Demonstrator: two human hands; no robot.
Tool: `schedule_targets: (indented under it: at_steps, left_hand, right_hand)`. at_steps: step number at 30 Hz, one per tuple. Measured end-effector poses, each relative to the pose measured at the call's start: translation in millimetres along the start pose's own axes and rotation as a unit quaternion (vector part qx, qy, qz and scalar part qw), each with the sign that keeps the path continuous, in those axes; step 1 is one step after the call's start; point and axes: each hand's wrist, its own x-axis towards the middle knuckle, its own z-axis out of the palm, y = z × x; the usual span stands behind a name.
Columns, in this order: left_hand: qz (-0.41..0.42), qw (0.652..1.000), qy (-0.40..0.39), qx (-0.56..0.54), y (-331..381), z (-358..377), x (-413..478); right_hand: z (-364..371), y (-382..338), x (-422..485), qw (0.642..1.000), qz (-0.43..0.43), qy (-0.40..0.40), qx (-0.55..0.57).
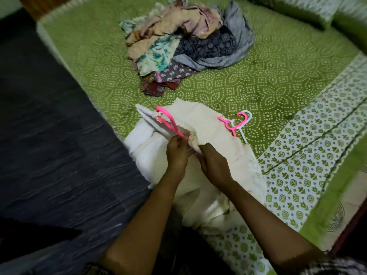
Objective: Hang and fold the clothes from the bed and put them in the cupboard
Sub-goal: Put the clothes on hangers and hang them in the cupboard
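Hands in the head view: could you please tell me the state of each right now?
Left hand: pinches the pink hanger threaded in the cream garment.
Right hand: grips the cream garment.

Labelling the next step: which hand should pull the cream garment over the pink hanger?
Probably right: the right hand grips the cream garment beside the pink hanger, while the left hand pinches the hanger's end.

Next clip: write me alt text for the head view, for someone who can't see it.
The left hand pinches a pink hanger lying in the opening of a cream garment, while the right hand grips the fabric, on a green patterned bed. Two spare hangers lie to the right, a pile of clothes beyond.
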Motion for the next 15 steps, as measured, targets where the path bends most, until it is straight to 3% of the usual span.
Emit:
schedule_targets:
  at_steps: [8,15]
  left_hand:
    - [0.112,0.985,0.076,-0.106,61.1,-105.2,-136.5]
    - [0.230,0.940,0.176,-0.181,130.4,-232.1,-267.8]
  right_hand:
    - [-48.8,-156.3,-32.1,0.989,-0.142,0.030,-0.040]
    - [-107.7,-343.4,-40.4,0.955,-0.292,0.020,-0.041]
